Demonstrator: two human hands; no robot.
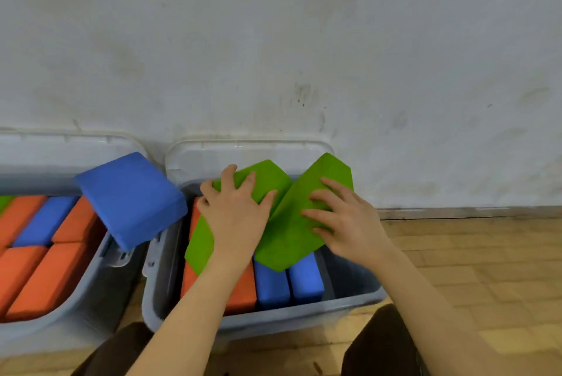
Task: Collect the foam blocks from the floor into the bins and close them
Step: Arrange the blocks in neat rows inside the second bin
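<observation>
The left hand is lying spread and flat on the left green foam block while the right hand, its grip likewise spread, is pressing the right green foam block; both blocks are tilting in a V, seemingly being pushed down to seat. They are resting on orange blocks and blue blocks inside the right bin, lid leaning open against the wall. A blue foam block is perching on the left bin, probably awaiting room.
</observation>
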